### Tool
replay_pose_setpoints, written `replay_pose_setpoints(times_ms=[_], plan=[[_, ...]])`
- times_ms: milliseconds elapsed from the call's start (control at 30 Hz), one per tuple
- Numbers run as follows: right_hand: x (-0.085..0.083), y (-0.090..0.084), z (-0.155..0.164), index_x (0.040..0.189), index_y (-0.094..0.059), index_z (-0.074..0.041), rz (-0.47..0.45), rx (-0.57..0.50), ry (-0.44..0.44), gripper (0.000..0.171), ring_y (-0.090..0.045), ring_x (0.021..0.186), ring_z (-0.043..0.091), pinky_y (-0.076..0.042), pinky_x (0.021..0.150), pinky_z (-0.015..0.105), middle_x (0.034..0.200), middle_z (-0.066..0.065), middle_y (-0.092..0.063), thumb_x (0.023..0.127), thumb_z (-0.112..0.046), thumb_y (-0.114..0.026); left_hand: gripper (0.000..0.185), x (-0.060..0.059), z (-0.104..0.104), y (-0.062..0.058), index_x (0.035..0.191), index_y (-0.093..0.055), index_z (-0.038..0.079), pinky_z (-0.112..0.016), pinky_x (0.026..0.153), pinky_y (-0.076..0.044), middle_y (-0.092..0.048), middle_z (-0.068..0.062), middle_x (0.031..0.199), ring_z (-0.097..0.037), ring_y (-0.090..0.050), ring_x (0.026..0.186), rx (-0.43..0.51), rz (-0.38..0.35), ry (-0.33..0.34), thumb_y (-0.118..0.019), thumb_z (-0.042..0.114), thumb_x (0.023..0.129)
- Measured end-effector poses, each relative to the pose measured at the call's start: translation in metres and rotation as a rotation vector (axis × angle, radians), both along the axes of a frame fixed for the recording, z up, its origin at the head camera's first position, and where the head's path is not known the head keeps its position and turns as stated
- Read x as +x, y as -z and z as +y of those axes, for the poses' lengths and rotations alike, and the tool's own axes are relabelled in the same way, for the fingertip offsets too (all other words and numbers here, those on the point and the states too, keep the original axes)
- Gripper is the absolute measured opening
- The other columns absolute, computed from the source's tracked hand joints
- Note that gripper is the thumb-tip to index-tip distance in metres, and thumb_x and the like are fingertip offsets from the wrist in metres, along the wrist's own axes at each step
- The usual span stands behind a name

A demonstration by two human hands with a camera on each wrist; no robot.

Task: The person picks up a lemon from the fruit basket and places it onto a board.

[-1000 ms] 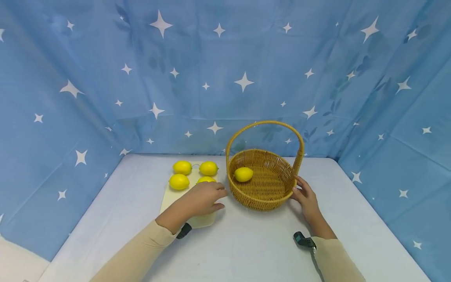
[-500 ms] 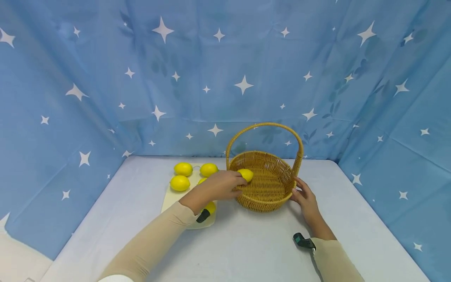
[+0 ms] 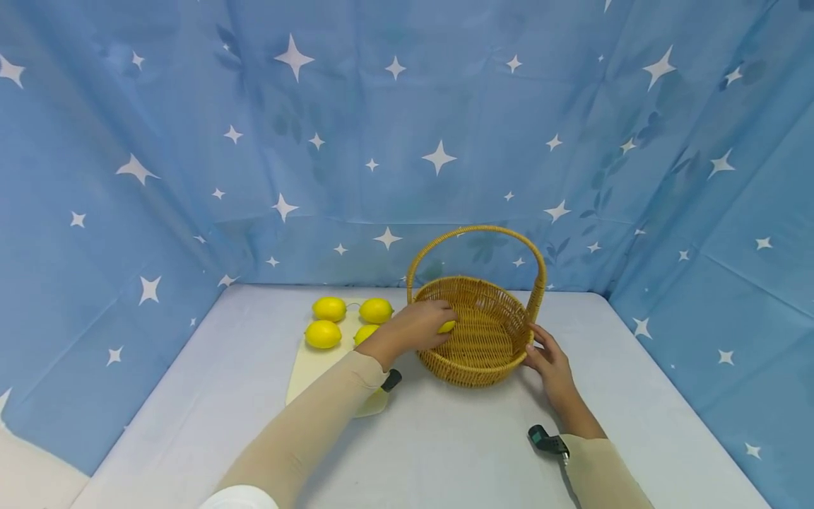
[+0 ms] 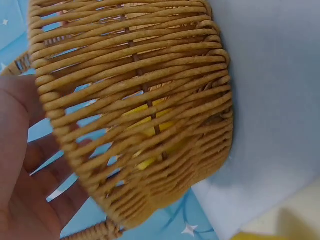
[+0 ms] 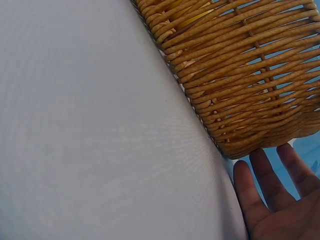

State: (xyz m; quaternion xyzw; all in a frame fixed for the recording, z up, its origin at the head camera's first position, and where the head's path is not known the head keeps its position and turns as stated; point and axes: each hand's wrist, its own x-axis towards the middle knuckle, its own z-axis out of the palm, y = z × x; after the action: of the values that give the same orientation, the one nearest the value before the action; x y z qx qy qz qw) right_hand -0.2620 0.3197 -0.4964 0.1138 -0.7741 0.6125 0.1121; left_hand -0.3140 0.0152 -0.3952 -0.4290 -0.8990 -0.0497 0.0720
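My left hand (image 3: 422,324) reaches over the left rim of a wicker basket (image 3: 467,373). Its fingers and thumb close round a yellow lemon (image 3: 447,326), of which only a small part shows. Through the weave in the left wrist view, the lemon (image 4: 150,127) appears as yellow patches. At the basket's right side, beside the handle's foot, my right hand (image 3: 555,371) touches the rim. Its fingers (image 5: 267,177) look straight in the right wrist view, tips against the outer wall.
Left of the basket lies a cream board (image 3: 311,371) bearing several lemons (image 3: 323,334); my left sleeve covers part of it. The basket's tall handle (image 3: 485,229) arches overhead. A starry blue curtain (image 3: 343,184) stands behind the white table (image 3: 445,452).
My left hand has moved right from above the board into the basket, and its fingers now cover most of the lemon there. My right hand has stayed at the rim.
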Motion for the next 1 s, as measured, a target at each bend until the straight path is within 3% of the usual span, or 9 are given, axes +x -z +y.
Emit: replay_pose_setpoints(times_ms=[167, 333, 500, 633, 867, 1000], plan=[[0.0, 0.0, 0.002, 0.153, -0.031, -0.014, -0.014, -0.005, 0.003, 0.054, -0.057, 0.111, 0.008, -0.052, 0.083, 0.023, 0.147, 0.02, -0.034, 0.103, -0.023, -0.05, 0.041, -0.007, 0.013, 0.004, 0.133, -0.06, 0.017, -0.033, 0.091, -0.048, -0.056, -0.003, 0.125, -0.018, -0.054, 0.112, -0.014, 0.041, -0.045, -0.066, 0.029, 0.094], [0.0, -0.001, 0.003, 0.153, -0.03, -0.015, -0.022, 0.003, 0.005, 0.055, -0.056, 0.11, 0.007, -0.052, 0.084, 0.023, 0.148, 0.02, -0.033, 0.103, -0.026, -0.05, 0.048, -0.013, 0.022, 0.011, 0.139, -0.055, 0.021, -0.039, 0.101, -0.042, -0.048, -0.009, 0.14, -0.025, -0.046, 0.127, -0.034, 0.02, -0.121, -0.066, 0.032, 0.094], [0.005, -0.009, -0.002, 0.153, -0.029, -0.011, -0.021, -0.004, 0.0, 0.055, -0.056, 0.116, 0.021, -0.053, 0.083, 0.026, 0.147, 0.022, -0.033, 0.103, -0.021, -0.05, 0.051, -0.019, 0.027, 0.019, 0.143, -0.051, 0.023, -0.043, 0.108, -0.035, -0.043, -0.013, 0.146, -0.03, -0.039, 0.135, -0.02, -0.013, -0.145, -0.065, 0.031, 0.094], [0.001, -0.002, -0.001, 0.153, -0.03, -0.013, -0.026, 0.004, 0.013, 0.055, -0.053, 0.12, 0.027, -0.053, 0.083, 0.026, 0.149, 0.02, -0.033, 0.103, -0.024, -0.05, 0.049, -0.021, 0.028, 0.024, 0.143, -0.05, 0.025, -0.044, 0.106, -0.038, -0.042, -0.013, 0.146, -0.03, -0.04, 0.134, -0.029, -0.035, -0.182, -0.062, 0.032, 0.096], [0.001, -0.002, -0.001, 0.153, -0.03, -0.013, -0.012, -0.005, 0.004, 0.055, -0.051, 0.121, 0.032, -0.053, 0.082, 0.025, 0.15, 0.021, -0.031, 0.103, -0.019, -0.05, 0.059, -0.02, 0.029, 0.022, 0.148, -0.043, 0.026, -0.045, 0.089, -0.049, -0.048, -0.014, 0.139, -0.032, -0.052, 0.12, -0.086, -0.132, -0.247, -0.065, 0.03, 0.094], [0.001, -0.002, -0.001, 0.153, -0.03, -0.013, -0.014, 0.005, 0.015, 0.055, -0.051, 0.12, 0.031, -0.053, 0.081, 0.024, 0.15, 0.021, -0.031, 0.103, -0.019, -0.05, 0.064, -0.021, 0.032, 0.022, 0.15, -0.039, 0.025, -0.045, 0.092, -0.048, -0.044, -0.014, 0.143, -0.032, -0.048, 0.125, -0.114, -0.141, -0.26, -0.067, 0.03, 0.093]])
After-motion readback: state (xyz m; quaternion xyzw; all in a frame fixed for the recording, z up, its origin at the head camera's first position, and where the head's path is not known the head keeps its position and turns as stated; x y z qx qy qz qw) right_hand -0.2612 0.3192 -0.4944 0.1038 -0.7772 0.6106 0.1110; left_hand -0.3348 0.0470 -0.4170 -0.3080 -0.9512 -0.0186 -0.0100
